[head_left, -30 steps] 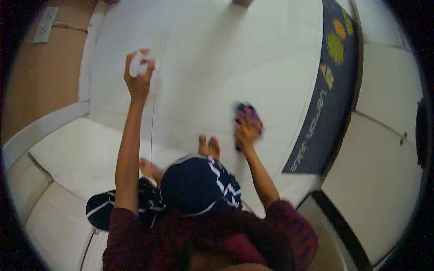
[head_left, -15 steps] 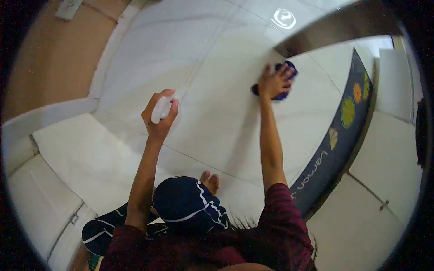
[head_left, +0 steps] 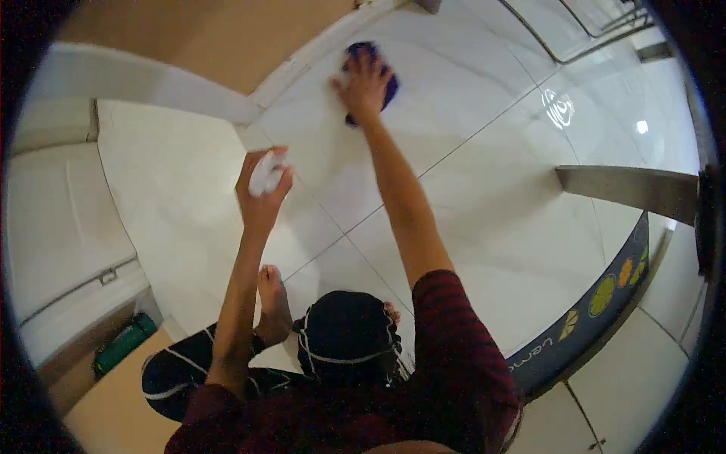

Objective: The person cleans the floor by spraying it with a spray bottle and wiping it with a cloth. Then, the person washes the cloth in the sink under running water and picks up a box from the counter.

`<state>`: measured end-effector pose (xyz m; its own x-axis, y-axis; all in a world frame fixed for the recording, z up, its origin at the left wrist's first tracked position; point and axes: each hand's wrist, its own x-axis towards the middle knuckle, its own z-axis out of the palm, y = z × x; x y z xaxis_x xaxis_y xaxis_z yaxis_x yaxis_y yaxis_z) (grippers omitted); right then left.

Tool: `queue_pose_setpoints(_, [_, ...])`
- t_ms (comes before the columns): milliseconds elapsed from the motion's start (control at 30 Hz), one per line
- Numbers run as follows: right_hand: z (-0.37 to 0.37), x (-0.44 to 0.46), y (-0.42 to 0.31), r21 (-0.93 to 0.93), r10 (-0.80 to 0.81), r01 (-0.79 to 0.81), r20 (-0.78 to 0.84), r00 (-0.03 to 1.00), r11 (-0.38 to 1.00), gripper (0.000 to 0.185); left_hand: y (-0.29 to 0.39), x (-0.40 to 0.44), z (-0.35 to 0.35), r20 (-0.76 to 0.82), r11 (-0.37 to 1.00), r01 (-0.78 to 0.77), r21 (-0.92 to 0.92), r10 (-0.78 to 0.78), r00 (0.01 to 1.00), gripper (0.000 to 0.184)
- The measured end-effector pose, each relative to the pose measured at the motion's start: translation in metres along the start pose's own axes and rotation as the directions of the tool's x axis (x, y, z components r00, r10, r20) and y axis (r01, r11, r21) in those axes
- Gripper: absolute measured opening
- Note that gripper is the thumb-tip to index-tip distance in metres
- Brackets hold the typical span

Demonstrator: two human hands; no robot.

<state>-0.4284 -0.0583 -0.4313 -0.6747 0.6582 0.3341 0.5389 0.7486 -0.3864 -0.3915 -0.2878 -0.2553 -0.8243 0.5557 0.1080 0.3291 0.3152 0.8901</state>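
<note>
My right hand (head_left: 364, 89) lies with its fingers spread on a dark blue-purple cloth (head_left: 389, 89), pressing it against the white tiled floor (head_left: 469, 204) close to the base of a tan panel. Parts of the cloth stick out around the fingers and palm. Nearer to me on the left, my left hand (head_left: 261, 197) is wrapped round what looks like a white spray bottle (head_left: 265, 174), seen from above. Its lower part is hidden by the hand.
The tan panel (head_left: 227, 38) with a white frame borders the floor at the upper left. To the right stand a brown leg (head_left: 628, 189) and a dark mat (head_left: 582, 325) with citrus pictures. A metal rack (head_left: 560, 59) is at the top right. My bare foot (head_left: 270, 291) rests below.
My right hand has carried the cloth across the floor to the left and farther away, up to the panel's base. The view has turned left. My left hand still holds the bottle.
</note>
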Motion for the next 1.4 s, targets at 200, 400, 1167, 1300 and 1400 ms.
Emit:
queue_pose_setpoints(200, [-0.059, -0.191, -0.049, 0.239, -0.305, 0.246, 0.253, 0.918, 0.939, 0.045, -0.036, 0.066, 0.053, 0.273, 0.956, -0.060, 0.288, -0.022, 0.962, 0.042])
queue_pose_setpoints(400, [-0.154, -0.229, 0.057, -0.211, 0.183, -0.153, 0.131, 0.974, 0.965, 0.045, -0.042, 0.099, 0.098, 0.424, 0.850, -0.142, 0.508, -0.102, 0.900, 0.051])
queue_pose_setpoints(1167, [-0.011, 0.113, 0.128, -0.249, -0.134, 0.106, -0.098, 0.986, 0.963, 0.054, -0.052, 0.071, -0.083, -0.529, 1.000, 0.014, 0.013, -0.005, 0.849, 0.020])
queue_pose_setpoints(1300, [0.004, 0.154, 0.128, -0.316, -0.110, 0.052, -0.167, 0.980, 0.947, 0.051, -0.063, 0.063, -0.083, -0.594, 0.999, -0.008, 0.040, 0.030, 0.804, 0.019])
queue_pose_setpoints(1400, [0.007, 0.126, 0.086, -0.221, -0.119, 0.096, -0.093, 0.989, 0.970, 0.055, -0.070, 0.061, -0.079, -0.593, 0.997, -0.052, 0.057, 0.076, 0.802, 0.020])
